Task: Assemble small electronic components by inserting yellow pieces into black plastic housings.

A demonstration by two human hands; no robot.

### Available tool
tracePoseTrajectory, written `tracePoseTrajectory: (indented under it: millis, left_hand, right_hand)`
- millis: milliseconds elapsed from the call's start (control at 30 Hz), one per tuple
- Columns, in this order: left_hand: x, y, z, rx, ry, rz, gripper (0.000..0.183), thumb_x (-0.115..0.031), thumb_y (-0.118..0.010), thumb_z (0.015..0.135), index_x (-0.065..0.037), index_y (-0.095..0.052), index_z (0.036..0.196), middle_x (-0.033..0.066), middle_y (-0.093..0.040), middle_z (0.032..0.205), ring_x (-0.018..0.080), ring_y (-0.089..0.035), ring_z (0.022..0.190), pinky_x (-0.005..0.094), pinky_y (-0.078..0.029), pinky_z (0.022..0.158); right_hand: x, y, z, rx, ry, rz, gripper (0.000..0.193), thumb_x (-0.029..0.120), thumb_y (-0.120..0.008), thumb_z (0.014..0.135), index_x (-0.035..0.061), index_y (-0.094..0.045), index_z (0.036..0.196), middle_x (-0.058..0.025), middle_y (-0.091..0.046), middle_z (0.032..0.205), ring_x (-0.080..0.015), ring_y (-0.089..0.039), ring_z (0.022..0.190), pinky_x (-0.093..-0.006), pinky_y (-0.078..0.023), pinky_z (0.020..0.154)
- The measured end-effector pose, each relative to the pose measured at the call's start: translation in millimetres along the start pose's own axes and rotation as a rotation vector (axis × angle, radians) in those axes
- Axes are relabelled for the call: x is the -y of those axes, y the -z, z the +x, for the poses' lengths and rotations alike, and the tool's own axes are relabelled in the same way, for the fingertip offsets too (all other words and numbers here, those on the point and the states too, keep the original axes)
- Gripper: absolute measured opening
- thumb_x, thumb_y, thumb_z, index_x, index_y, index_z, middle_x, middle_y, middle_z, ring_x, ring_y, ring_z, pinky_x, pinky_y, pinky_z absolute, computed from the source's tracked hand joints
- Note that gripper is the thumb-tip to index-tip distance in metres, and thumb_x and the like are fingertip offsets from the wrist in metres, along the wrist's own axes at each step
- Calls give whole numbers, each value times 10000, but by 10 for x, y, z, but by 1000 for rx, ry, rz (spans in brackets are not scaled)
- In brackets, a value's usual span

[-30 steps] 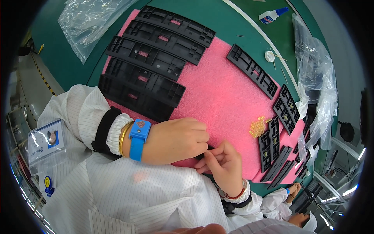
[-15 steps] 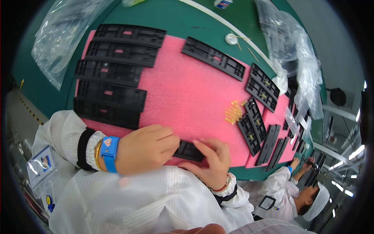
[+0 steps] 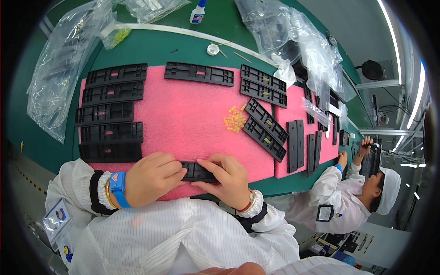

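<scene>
A black ribbed plastic panel (image 3: pixel 196 172) lies on the pink foam sheet (image 3: pixel 183 123) at its near edge, in front of my body. My right hand (image 3: pixel 228 179) grips the panel's right end, forefinger along the far side and thumb along the near side. My left hand (image 3: pixel 153 179), with a blue wrist strap (image 3: pixel 118 183), is closed over the left part. Its fingers are curled together, and they hide that part of the panel and anything pinched in them. A pile of small yellowish clear pieces (image 3: pixel 234 120) lies to the right on the foam.
Several like panels (image 3: pixel 110 91) are stacked in a column at left; another panel (image 3: pixel 199 73) lies at the back. Panels with yellow pieces (image 3: pixel 265 130) lie at right. Behind are a small white dish (image 3: pixel 212 49), a bottle (image 3: pixel 197 13) and plastic bags (image 3: pixel 68 68). A co-worker (image 3: pixel 348 192) sits at right.
The whole view has shifted, so the foam and panels appear lower and further left. Both hands stay on the same panel, in nearly the same pose.
</scene>
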State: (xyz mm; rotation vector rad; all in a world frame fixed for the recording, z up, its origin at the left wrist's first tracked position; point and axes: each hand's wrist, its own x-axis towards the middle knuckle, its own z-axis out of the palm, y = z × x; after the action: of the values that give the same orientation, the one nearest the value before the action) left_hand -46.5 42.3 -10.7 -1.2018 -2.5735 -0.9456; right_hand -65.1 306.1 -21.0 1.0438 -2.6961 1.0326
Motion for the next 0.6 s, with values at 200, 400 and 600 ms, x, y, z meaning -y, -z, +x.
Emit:
tracePoseTrajectory:
  millis: [200, 400, 600]
  left_hand:
    - [17, 36, 49, -35, -166, -173, 151, -183, -812, 820, -81, -744, 908, 42, -630, 882, 221, -618, 831, 358, -491, 682]
    - [43, -150, -43, 211, -275, -253, 128, -239, -752, 914, -112, -736, 916, 43, -584, 834, 231, -609, 817, 373, -500, 704]
    - [61, -161, -30, 265, -169, -356, 136, -238, -742, 938, -111, -762, 981, 58, -618, 860, 261, -630, 828, 405, -514, 729]
  right_hand:
    - [-28, 95, -142, -40, 28, 12, 561, 278, -937, 708, 70, -736, 1189, -98, -686, 1066, -277, -702, 893, -378, -579, 748]
    - [-308, 688, -511, -98, -116, -211, 549, 209, -983, 606, 44, -770, 1084, -110, -675, 1000, -277, -691, 850, -358, -569, 730]
    - [-454, 967, -625, -97, -142, -381, 492, 213, -969, 648, 43, -768, 1064, -84, -682, 1003, -266, -677, 879, -370, -563, 726]
